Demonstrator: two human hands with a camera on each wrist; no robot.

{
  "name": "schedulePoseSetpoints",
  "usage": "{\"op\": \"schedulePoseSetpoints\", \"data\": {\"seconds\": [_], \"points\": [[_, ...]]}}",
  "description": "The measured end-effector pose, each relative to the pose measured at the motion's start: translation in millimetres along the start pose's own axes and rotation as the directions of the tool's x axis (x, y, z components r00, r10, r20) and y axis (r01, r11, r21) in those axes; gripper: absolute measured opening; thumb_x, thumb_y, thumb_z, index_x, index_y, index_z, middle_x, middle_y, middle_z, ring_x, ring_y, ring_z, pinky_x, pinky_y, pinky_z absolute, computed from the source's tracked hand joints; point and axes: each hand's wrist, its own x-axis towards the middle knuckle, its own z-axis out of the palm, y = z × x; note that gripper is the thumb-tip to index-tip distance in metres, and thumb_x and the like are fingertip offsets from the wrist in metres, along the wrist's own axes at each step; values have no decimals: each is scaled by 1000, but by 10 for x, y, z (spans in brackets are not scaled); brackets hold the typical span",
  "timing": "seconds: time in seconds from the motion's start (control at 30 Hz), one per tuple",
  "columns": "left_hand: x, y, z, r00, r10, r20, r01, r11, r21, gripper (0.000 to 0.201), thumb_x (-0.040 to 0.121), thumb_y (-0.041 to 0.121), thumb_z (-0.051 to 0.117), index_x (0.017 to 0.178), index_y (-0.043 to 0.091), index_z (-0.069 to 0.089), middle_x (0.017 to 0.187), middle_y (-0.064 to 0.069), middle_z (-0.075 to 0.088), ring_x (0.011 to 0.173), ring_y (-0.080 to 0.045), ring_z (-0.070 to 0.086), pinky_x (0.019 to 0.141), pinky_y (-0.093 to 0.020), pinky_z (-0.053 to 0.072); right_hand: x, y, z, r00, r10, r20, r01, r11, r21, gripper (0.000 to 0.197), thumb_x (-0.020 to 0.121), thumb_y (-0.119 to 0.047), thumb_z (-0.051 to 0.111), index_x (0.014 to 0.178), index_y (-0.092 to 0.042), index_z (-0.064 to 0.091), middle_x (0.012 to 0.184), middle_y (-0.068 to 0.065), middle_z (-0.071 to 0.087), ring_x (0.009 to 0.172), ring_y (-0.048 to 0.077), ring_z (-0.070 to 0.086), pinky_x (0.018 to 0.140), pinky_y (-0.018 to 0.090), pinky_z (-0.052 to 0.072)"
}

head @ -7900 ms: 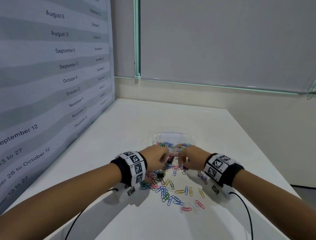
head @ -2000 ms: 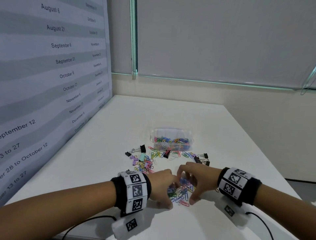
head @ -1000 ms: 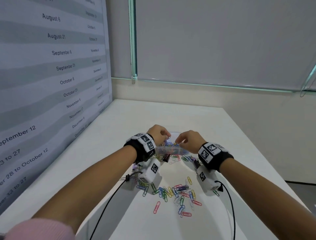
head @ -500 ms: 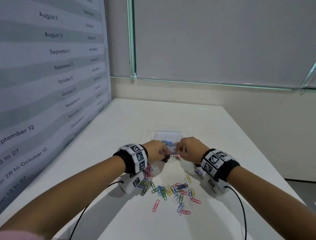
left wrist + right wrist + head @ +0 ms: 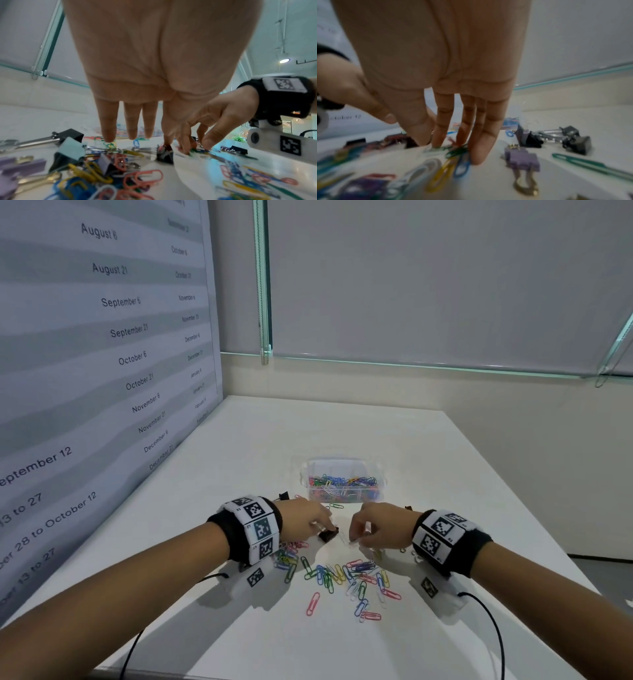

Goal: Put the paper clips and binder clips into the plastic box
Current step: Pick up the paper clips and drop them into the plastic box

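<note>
working low on table: both hands just short of plastic box (image 5: 343, 486), box straight ahead beyond fingertips
left hand (image 5: 306, 520): fingers pointing down, index and thumb pinching black binder clip (image 5: 328, 534)
right hand (image 5: 380, 527): fingertips bunched on paper clips (image 5: 453, 154), closed grip not certain
nearer box: about equal
loose clips (image 5: 346, 575): scattered nearer the body than the hands

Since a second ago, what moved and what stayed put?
Both hands came back from over the plastic box toward the person. The left hand now touches a black binder clip; the right hand gathers paper clips. The box stayed put.
</note>
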Motion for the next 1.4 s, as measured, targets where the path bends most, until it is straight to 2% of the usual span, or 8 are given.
{"op": "schedulePoseSetpoints", "data": {"seconds": [0.17,0.33,0.47,0.6,0.9,1.07,1.27,1.4], "points": [[-250,107,5,996,-27,-83,17,993,-116,37,95,13,44,131,17,51,129,-8,49,113,-21,52,91,-26,39,-59,15,48,999,26,-44,-26,1000,3,44,83,-31,65,124,-21,51,113,3,45,91,13,46,80,21,35],[-388,210,139,995,-52,83,60,994,-87,54,89,30,60,137,17,40,125,-7,52,90,-17,48,78,-23,38,-197,-42,136,997,-52,49,52,999,9,40,83,-34,66,119,-21,54,106,-1,43,89,11,47,78,17,33],[-434,264,229,994,-67,88,79,988,-134,82,73,38,76,137,18,29,126,-4,47,88,-15,44,77,-26,38,-324,-53,122,993,-83,87,79,996,48,54,74,-38,74,122,-26,52,107,-6,44,90,10,48,78,18,37],[-392,352,284,997,-56,49,63,986,-154,78,71,33,79,130,15,32,122,-7,47,95,-20,47,75,-28,38,-357,-41,189,994,-57,90,56,998,12,78,60,-38,85,126,-29,44,105,-8,36,89,12,46,79,21,40],[-149,463,275,999,32,-6,-32,994,-106,63,67,39,81,115,12,49,116,-9,48,106,-24,48,87,-33,45,-275,-88,178,989,-135,67,117,969,218,11,73,-17,75,82,-18,70,69,-17,58,59,-6,53,60,5,39],[-123,469,364,1000,12,-22,-15,990,-142,59,70,39,78,120,21,51,119,-5,43,112,-21,44,94,-34,44,-182,116,-61,998,-45,48,25,937,348,20,79,-5,67,75,-25,68,53,-18,65,54,1,63,59,14,50],[-117,416,295,998,49,-38,-55,978,-201,27,80,16,71,107,11,66,112,-12,60,90,-21,54,77,-27,42,34,255,-362,991,48,-125,7,915,403,16,82,-4,66,75,-19,69,68,-4,68,58,7,68,67,25,59],[-121,399,258,999,48,-26,-52,981,-189,24,79,2,63,102,8,68,112,-13,62,88,-22,57,70,-21,38,269,286,-536,942,131,-308,12,906,424,16,81,0,64,79,-13,72,71,2,69,65,17,69,68,21,59]]}}
